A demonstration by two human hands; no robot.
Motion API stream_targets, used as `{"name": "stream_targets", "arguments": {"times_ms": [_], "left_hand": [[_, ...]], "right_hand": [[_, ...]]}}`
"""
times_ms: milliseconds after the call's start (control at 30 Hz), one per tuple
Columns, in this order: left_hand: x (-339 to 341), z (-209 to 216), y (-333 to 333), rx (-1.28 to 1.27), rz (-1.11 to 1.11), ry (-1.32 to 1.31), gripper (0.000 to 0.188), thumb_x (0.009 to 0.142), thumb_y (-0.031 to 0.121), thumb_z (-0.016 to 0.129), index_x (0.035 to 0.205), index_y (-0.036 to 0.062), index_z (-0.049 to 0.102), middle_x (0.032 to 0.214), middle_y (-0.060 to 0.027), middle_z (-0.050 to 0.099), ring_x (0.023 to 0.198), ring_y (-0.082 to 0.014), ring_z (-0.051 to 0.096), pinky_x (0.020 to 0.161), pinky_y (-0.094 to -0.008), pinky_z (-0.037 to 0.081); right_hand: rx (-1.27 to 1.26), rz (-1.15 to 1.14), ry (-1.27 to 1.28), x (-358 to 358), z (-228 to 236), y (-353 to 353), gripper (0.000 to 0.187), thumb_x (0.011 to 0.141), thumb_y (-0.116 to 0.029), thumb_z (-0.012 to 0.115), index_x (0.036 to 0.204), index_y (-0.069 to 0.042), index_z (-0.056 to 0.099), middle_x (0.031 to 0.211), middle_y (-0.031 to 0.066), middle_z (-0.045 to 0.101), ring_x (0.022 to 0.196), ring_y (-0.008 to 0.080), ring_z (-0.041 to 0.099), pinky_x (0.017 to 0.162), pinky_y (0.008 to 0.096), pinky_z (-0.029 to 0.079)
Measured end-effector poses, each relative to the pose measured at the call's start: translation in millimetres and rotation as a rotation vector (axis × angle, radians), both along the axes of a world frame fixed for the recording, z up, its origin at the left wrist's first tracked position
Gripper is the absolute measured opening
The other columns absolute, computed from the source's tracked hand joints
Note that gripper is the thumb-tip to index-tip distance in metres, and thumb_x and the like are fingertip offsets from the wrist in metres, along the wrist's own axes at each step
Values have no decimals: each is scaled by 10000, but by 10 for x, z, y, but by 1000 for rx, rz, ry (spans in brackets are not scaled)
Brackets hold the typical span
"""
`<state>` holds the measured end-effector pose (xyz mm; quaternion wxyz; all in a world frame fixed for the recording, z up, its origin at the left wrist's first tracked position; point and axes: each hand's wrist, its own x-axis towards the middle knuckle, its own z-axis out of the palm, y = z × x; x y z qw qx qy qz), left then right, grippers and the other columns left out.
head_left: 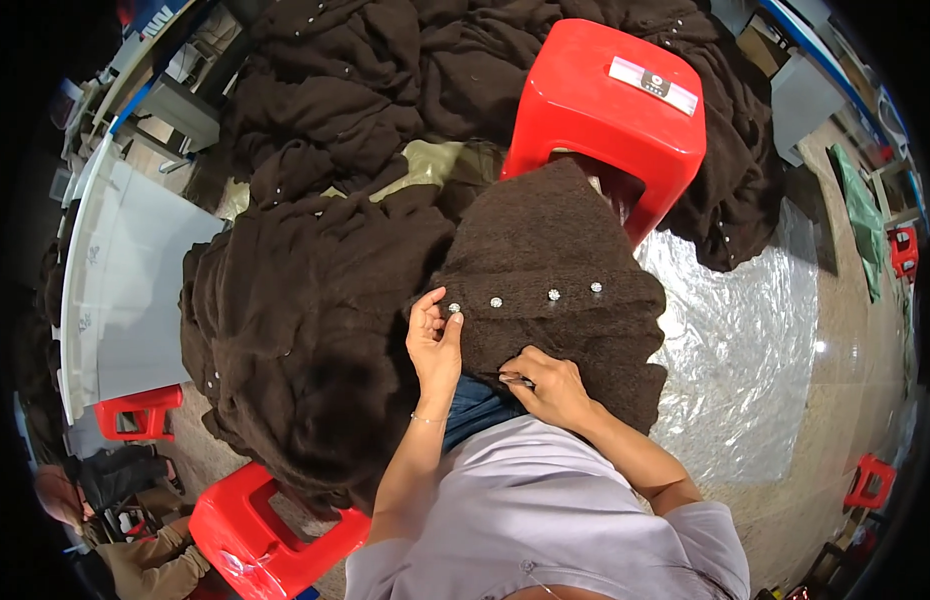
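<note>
A dark brown knitted garment (545,235) lies spread over my lap, with a row of shiny round buttons (554,295) across it. My left hand (434,345) pinches its left edge, thumb and forefinger at the leftmost button (455,309). Lower down and to the right, my right hand (555,385) is closed around a small metal tool (516,380). Most of that tool is hidden by the fingers, so its kind is unclear. It is close to the cloth near my waist.
A red plastic stool (610,100) with a small packet (653,86) on top stands ahead. Brown knitwear piles (315,290) lie left and ahead. Clear plastic sheeting (740,370) covers floor at right. Another red stool (250,525) is at lower left, near a white panel (145,290).
</note>
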<state>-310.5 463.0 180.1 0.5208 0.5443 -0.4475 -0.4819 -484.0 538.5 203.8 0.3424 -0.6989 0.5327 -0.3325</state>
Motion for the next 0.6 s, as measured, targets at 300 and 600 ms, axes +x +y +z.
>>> {"name": "stream_targets", "arguments": {"times_ms": [300, 600], "left_hand": [[173, 170, -16, 47, 21, 304, 393, 893, -26, 618, 1268, 50, 526, 949, 13, 603, 831, -56, 564, 747, -215, 484], [226, 99, 25, 37, -11, 320, 382, 909, -17, 594, 1276, 41, 508, 1065, -35, 632, 896, -79, 592, 768, -226, 494]], "right_hand": [[90, -275, -438, -47, -154, 3, 118, 889, -115, 657, 920, -1, 658, 773, 64, 645, 657, 146, 606, 570, 289, 468], [575, -697, -1132, -145, -21, -261, 343, 970, -388, 573, 866, -67, 513, 584, 64, 552, 437, 115, 462, 381, 254, 370]]}}
